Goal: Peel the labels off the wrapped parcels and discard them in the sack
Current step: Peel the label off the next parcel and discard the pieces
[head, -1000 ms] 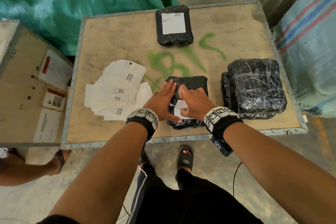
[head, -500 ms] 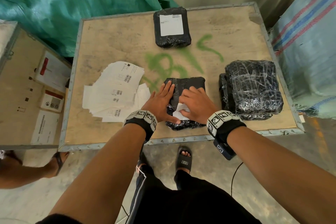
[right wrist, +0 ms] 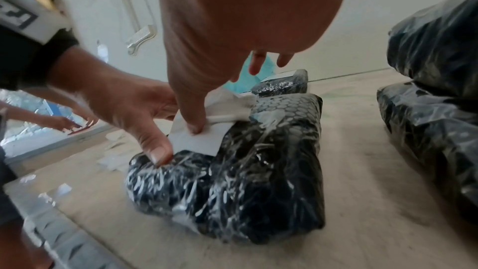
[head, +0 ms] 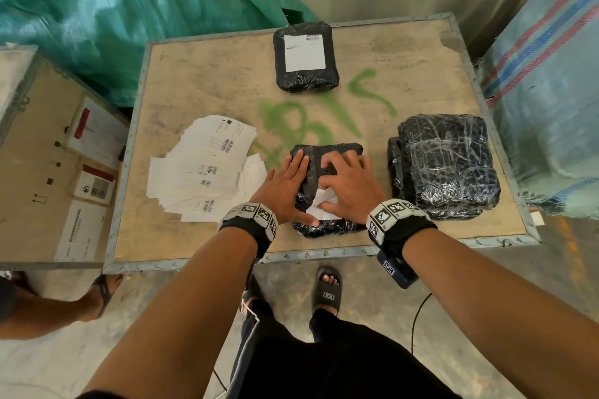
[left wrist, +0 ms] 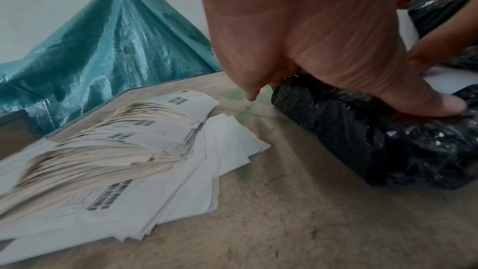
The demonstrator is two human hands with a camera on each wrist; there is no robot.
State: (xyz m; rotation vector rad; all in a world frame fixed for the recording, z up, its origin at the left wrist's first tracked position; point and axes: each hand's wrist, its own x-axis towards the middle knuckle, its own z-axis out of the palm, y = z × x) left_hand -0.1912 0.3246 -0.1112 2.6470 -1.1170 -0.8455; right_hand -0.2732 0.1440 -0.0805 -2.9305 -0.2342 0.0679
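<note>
Green spray-painted marks (head: 311, 120) on the wooden table (head: 201, 81) are not decipherable. An "S" logo stands on the black sandal (head: 327, 293). Print on the paper labels (head: 207, 168) is too small to read.

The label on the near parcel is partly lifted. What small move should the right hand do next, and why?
Probably keep pulling the label back toward the body with the right hand. Its thumb already pins the crumpled, lifted part, but the near edge looks flat on the parcel. The left hand lies flat on the parcel, holding it down, so a slow peel should not drag it.
</note>
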